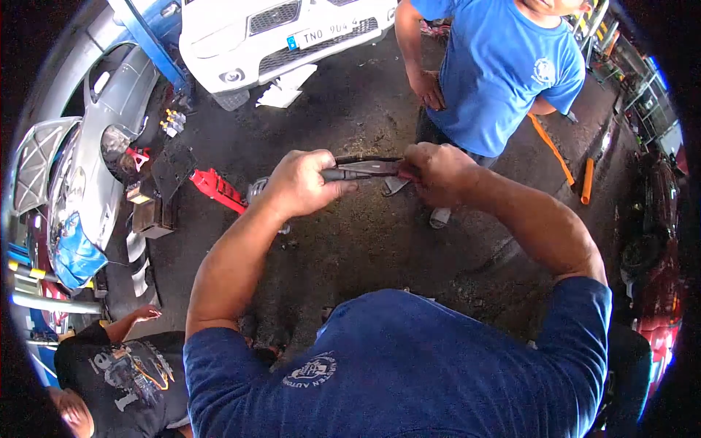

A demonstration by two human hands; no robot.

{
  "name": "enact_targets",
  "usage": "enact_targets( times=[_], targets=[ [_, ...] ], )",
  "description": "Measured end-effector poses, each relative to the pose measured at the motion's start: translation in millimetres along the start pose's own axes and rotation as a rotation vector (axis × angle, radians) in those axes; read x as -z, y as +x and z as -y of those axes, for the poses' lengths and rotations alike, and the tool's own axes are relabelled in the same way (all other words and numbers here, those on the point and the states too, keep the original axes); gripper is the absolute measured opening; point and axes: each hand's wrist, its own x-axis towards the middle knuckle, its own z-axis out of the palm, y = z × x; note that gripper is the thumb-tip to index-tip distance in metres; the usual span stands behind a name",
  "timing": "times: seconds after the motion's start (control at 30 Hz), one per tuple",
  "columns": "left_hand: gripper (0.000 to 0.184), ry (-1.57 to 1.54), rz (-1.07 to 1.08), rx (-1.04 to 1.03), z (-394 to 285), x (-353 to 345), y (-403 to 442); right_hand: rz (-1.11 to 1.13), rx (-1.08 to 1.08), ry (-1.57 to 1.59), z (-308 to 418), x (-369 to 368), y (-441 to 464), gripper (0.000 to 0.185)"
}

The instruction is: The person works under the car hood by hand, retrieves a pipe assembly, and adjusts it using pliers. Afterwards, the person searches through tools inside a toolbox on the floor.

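My left hand (303, 181) is closed around one end of a slim dark grey tool (347, 174), its thumb laid along it. Facing it, my right hand (444, 174) grips a tool with a red handle (409, 173), mostly hidden by the fingers. Between the hands, grey metal parts overlap, and I cannot tell where one tool ends. Along the top, a thin dark strip (365, 158) spans from hand to hand. Below my right fingers juts a shiny metal end like a wrench jaw (395, 187). Both hands are raised above the floor in front of my chest.
A person in a blue shirt (496, 73) stands just ahead. Another in a black shirt (131, 383) is at lower left. Around are a white car (285, 36), a grey car body (109, 146), a red jack (217, 190), a box (155, 219) and orange strips (551, 150).
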Motion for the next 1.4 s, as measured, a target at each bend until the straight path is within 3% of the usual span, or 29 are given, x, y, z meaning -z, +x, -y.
enact_targets(
  times=[0.1, 0.13, 0.23, 0.27, 0.3, 0.33, 0.37, 0.43, 0.5, 0.6, 0.73, 0.8, 0.97, 1.07, 1.13, 1.23, 1.4],
  targets=[
    [0.042, -0.095, 0.112, 0.222, -4, 2, 5, -0.147, 0.006, -0.194, -4, -8, 5, 0.031],
    [0.040, -0.081, 0.103, 0.196, -3, 0, 4, -0.193, 0.003, -0.259, -4, -8, 7, 0.032],
    [0.030, 0.043, 0.034, 0.052, 5, -6, 6, 0.231, -0.208, -0.061, 9, 15, 6, 0.030],
    [0.026, 0.085, 0.024, -0.029, 8, -9, 6, 0.436, -0.354, 0.014, 35, 52, 1, 0.029],
    [0.027, 0.101, -0.008, -0.089, 7, -9, 7, 0.289, -0.221, 0.034, 7, 14, 2, 0.029],
    [0.026, 0.177, -0.043, -0.081, -6, -6, 5, 0.344, -0.173, 0.082, 6, 21, -2, 0.029],
    [0.026, 0.222, -0.074, -0.246, 1, -5, 5, 0.403, -0.120, 0.133, 9, 28, -2, 0.030],
    [0.028, 0.217, -0.104, -0.366, -1, -2, 7, 0.493, -0.132, 0.233, 24, 52, -6, 0.031],
    [0.030, 0.261, -0.113, -0.465, 0, 4, 7, 0.600, -0.139, 0.454, 4, 21, -3, 0.030],
    [0.030, 0.253, -0.036, -0.318, -7, 4, 2, 0.580, 0.026, 0.548, -10, 7, -2, 0.030],
    [0.028, 0.068, 0.118, 0.047, -18, 12, 3, 0.475, -0.065, 0.203, 18, 35, -4, 0.025],
    [0.029, -0.045, 0.180, 0.121, -14, 12, 6, 0.473, -0.094, 0.075, 17, 28, -1, 0.023],
    [0.030, -0.120, 0.284, 0.282, -6, 16, 14, 0.162, -0.126, -0.029, 18, 22, 1, 0.027],
    [0.029, -0.220, 0.128, -0.044, 28, -2, 12, 0.209, -0.185, -0.048, 30, 23, 7, 0.032],
    [0.027, -0.176, 0.182, 0.108, 23, 3, 11, 0.257, -0.106, -0.008, 30, 33, 5, 0.032],
    [0.025, -0.156, 0.153, 0.055, 28, 1, 6, 0.234, 0.057, -0.058, 25, 32, 6, 0.031],
    [0.025, -0.211, 0.066, -0.089, 19, 11, -2, 0.114, 0.120, 0.094, 30, 22, 5, 0.027]
  ],
)
